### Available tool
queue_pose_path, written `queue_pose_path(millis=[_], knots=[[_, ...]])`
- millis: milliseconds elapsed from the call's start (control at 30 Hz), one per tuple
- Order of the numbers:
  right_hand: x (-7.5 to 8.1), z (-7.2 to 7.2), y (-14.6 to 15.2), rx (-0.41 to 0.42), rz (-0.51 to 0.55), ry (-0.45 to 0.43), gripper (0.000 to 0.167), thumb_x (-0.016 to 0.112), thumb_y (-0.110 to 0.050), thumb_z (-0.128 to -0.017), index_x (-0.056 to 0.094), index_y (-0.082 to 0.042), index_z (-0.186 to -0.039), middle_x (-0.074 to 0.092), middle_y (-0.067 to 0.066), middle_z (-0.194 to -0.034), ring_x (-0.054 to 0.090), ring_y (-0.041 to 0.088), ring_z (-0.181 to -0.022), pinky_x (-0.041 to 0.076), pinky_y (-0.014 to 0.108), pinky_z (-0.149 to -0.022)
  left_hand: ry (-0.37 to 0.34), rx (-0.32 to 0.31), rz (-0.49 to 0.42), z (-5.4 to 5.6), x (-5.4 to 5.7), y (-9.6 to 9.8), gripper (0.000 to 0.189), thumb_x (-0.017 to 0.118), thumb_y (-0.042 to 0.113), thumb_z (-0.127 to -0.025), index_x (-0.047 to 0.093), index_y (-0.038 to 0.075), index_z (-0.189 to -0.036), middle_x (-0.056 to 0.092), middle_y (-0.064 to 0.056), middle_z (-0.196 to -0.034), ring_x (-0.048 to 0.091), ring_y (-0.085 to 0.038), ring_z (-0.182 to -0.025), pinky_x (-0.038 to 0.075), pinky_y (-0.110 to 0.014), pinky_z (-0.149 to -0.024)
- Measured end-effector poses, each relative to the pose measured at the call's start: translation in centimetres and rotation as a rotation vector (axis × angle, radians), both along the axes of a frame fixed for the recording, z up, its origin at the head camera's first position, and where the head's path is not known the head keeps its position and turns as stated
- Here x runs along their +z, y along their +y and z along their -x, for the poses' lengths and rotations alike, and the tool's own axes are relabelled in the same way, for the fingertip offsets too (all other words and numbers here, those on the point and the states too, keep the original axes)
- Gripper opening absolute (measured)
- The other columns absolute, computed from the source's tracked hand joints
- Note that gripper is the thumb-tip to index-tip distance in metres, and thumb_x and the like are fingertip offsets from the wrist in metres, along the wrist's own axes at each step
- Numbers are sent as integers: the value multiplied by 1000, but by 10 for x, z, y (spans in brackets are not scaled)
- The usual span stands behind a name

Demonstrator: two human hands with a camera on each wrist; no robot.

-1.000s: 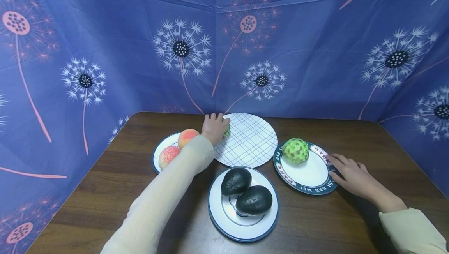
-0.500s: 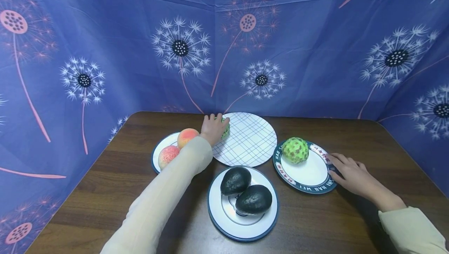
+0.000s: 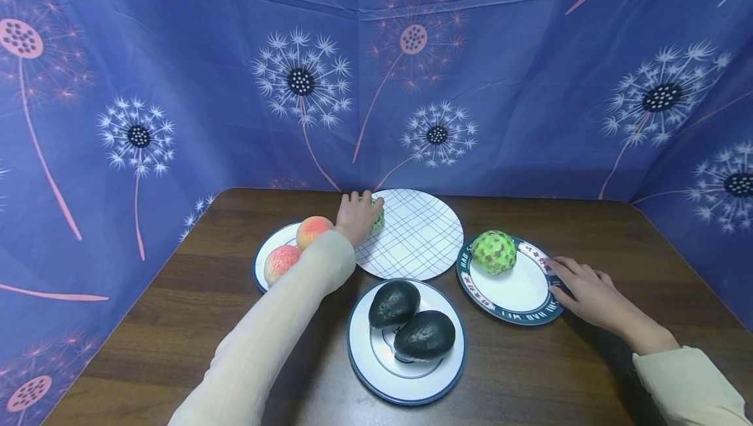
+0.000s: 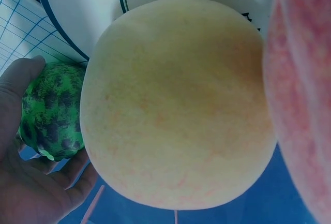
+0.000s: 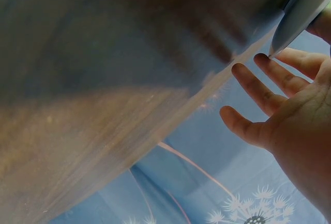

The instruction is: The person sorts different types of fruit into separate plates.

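Observation:
My left hand point(image 3: 355, 218) reaches to the back and grips a green, knobbly sugar apple point(image 4: 54, 111) with dark patches, thumb on one side and fingers round the other. It is at the left edge of a round white plate with a blue grid point(image 3: 412, 236); the hand hides most of it in the head view. On the right, a second sugar apple point(image 3: 494, 252) sits at the back left of a plate with a dark green lettered rim point(image 3: 523, 317). My right hand point(image 3: 588, 295) touches this plate's right rim, its fingers spread and fairly straight in the right wrist view.
Two peaches, one orange point(image 3: 314, 232) and one pink point(image 3: 282, 262), lie on a blue-rimmed plate point(image 3: 257, 269), partly behind the left sleeve. Two dark avocados point(image 3: 425, 336) rest on a white plate point(image 3: 406, 394) in front. A patterned blue cloth point(image 3: 518, 86) hangs behind the wooden table point(image 3: 147, 347).
Both hands keep their places, the left on the sugar apple and the right at the plate rim. The head view shifts very slightly.

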State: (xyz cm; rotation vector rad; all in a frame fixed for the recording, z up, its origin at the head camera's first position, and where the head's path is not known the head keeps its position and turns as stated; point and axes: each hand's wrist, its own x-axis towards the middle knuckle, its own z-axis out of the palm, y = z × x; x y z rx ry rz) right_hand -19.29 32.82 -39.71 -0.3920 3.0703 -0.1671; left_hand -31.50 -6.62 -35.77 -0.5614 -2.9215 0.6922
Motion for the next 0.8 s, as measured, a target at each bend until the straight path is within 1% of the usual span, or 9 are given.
queue_pose_path(millis=[133,300,633,700,800], knots=[[0,0,-1,-4,-1,-6,60,55,-27,-87,36,3,-135,36,31,-131,36,52,-115,25,73,-87,5,5,-8,1,0,-1,59,60,28,-85,32,21,-137,44,-12,-130,49,-29,-112,42,-42,-96],[0,0,-2,-18,-9,-5,60,55,-27,-87,37,3,-135,36,31,-131,36,52,-114,25,72,-88,21,-9,-25,3,-1,-1,58,61,28,-85,33,21,-136,45,-12,-129,49,-29,-111,42,-42,-95],[1,0,-2,-7,-1,-1,59,54,-27,-87,37,3,-135,36,31,-131,36,52,-115,25,73,-88,24,-45,-67,1,5,8,58,57,26,-88,30,21,-139,43,-12,-133,48,-30,-114,41,-43,-97],[1,0,-2,-5,2,-1,59,54,-27,-87,37,3,-135,36,31,-131,36,52,-115,25,73,-88,21,-50,-79,0,7,11,60,59,27,-87,30,21,-140,42,-12,-135,47,-30,-115,41,-44,-98],[0,0,-1,-5,4,-3,60,55,-27,-87,37,4,-135,36,32,-131,36,52,-114,25,73,-87,17,-64,-89,-1,9,15,66,62,35,-84,30,20,-140,42,-12,-135,47,-30,-114,40,-44,-98]])
